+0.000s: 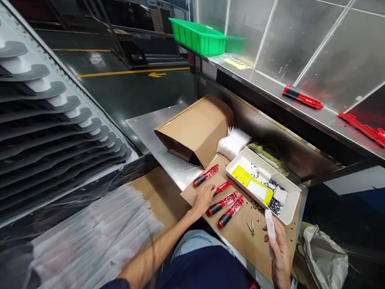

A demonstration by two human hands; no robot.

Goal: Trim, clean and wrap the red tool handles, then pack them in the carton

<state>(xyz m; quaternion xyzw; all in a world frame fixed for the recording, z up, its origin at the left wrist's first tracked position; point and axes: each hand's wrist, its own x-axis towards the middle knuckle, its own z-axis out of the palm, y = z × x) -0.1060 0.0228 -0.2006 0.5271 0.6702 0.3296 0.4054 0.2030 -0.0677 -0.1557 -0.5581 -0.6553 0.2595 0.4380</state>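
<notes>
My left hand [204, 200] lies over the near end of a red plastic piece [225, 186], with its fingers closed on it; its black end is mostly covered. Similar red-and-black plastic pieces [223, 202] lie on both sides of it on the cardboard sheet. Upright between the thumb and fingers of my right hand [279, 245] is a small white block [270, 224], held above the cardboard near the corner of a white tray [291, 214]. That tray holds yellow labels [244, 176], white blocks and many small black parts.
Tweezers [251, 227] and scattered black bits lie on the cardboard [240, 241]. Behind stand a cardboard box [198, 124] and a white stack [233, 142]. A metal shelf edge carries a green bin [198, 38] and red pieces [302, 96]. Grey racked sheets [60, 120] stand left.
</notes>
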